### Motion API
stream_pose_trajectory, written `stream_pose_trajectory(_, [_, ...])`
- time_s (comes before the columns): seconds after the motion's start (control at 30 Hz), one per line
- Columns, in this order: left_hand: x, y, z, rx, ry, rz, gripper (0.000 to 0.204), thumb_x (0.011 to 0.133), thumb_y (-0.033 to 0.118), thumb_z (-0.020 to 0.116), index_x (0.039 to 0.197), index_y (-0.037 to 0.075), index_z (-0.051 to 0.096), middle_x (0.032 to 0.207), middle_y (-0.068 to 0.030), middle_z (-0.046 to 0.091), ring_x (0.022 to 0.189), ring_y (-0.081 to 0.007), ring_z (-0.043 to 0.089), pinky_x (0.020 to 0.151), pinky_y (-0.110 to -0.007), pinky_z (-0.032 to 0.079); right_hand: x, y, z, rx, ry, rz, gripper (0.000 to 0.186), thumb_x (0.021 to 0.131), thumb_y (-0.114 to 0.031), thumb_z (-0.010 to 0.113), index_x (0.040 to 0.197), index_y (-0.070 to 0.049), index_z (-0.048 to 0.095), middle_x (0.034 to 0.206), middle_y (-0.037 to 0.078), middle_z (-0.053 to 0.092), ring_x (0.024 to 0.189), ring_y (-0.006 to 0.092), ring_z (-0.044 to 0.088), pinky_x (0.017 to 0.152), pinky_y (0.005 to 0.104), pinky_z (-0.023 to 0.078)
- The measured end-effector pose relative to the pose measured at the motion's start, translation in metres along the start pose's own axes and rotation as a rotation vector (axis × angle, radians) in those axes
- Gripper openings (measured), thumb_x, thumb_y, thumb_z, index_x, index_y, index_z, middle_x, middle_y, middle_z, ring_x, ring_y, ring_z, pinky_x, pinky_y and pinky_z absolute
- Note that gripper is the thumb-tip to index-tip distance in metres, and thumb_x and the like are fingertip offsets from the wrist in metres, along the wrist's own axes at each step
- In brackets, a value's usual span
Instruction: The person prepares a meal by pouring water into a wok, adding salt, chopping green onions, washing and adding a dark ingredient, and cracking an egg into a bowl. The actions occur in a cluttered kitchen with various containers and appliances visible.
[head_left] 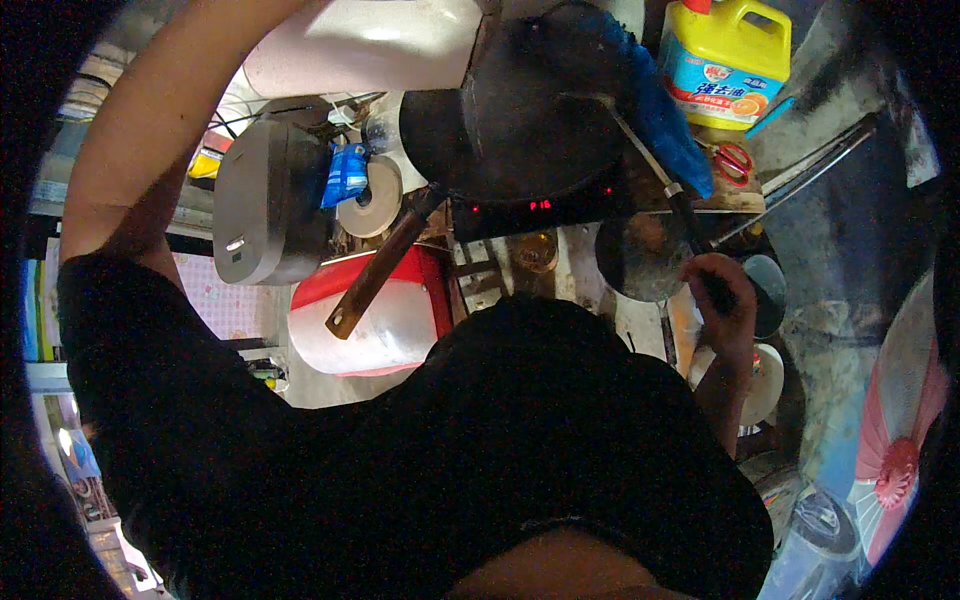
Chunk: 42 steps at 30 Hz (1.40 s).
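A dark wok (510, 150) with a long brown wooden handle (385, 262) sits on a black induction cooker (540, 213) with lit red digits. My right hand (722, 295) is closed round the black handle end of a long-handled cooking utensil (645, 150). Its metal shaft runs up and left into the wok, where the head is too dark to make out. Whatever lies in the wok is also lost in the dark. My left arm (150, 140) stretches up past the wok's left side, and its hand is beyond the top edge.
Left of the wok stand a grey rice cooker (255, 205), a blue packet (345, 175) and a red-and-white container (370, 315). To its right are a blue plastic bag (665, 120), a yellow jug (725, 60) and red-handled scissors (733, 163). A dark round pan (640, 262) lies beside my right hand.
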<state>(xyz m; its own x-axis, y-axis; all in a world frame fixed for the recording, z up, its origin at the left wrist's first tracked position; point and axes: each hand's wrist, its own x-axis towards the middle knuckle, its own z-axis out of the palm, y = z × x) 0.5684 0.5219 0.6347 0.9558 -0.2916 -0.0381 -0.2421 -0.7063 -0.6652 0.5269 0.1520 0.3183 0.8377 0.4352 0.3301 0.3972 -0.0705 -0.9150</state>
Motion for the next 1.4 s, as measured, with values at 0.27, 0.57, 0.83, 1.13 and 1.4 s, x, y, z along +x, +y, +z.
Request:
stream_pose_trajectory(0.27, [0.012,0.014,0.015,0.170,-0.019,0.143,0.023,0.070,0.017,0.057,0.088,0.009,0.069,0.087,-0.0135,0.069,0.083,-0.0321,0.067,0.067,-0.043,0.053,0.004,-0.001,0.006,-0.021,-0.011,0.055,0.021,0.083,0.006,0.066,0.102,-0.005,0.064,0.102,0.010,0.066,0.093,0.0177,0.063,0.083,0.0304,0.051])
stream_pose_trajectory(0.57, [0.012,0.057,0.042,0.119,-0.137,0.157,0.033,0.078,0.020,0.057,0.110,0.011,0.062,0.084,-0.0107,0.069,0.075,-0.0299,0.068,0.056,-0.043,0.050,0.003,-0.003,0.002,-0.076,-0.012,-0.012,0.024,0.082,0.005,0.068,0.104,-0.004,0.064,0.102,0.010,0.066,0.092,0.0183,0.064,0.082,0.0304,0.051])
stream_pose_trajectory(0.83, [0.006,0.068,0.053,0.129,-0.142,0.136,0.037,0.077,0.019,0.060,0.114,0.011,0.062,0.085,-0.0125,0.069,0.075,-0.0302,0.068,0.058,-0.042,0.051,0.004,-0.008,0.000,-0.157,-0.093,0.052,0.020,0.085,0.004,0.064,0.103,-0.004,0.064,0.102,0.010,0.067,0.094,0.0187,0.064,0.083,0.0305,0.051])
stream_pose_trajectory(1.13, [-0.011,0.044,0.042,0.011,-0.242,-0.006,0.031,0.078,0.019,0.055,0.106,0.006,0.064,0.083,-0.0166,0.068,0.077,-0.0329,0.068,0.061,-0.045,0.051,0.007,-0.010,-0.009,-0.159,-0.164,0.015,0.029,0.084,0.009,0.061,0.110,-0.005,0.059,0.100,0.006,0.062,0.091,0.0149,0.062,0.081,0.0294,0.049])
stream_pose_trajectory(1.4, [-0.094,0.010,0.080,-0.223,0.139,-0.450,0.033,0.078,0.029,0.062,0.100,0.005,0.062,0.079,-0.0183,0.067,0.075,-0.0365,0.065,0.065,-0.047,0.051,0.024,-0.028,-0.004,-0.103,-0.179,0.240,0.024,0.087,0.005,0.060,0.110,-0.004,0.059,0.102,0.006,0.063,0.093,0.0162,0.061,0.084,0.0295,0.048])
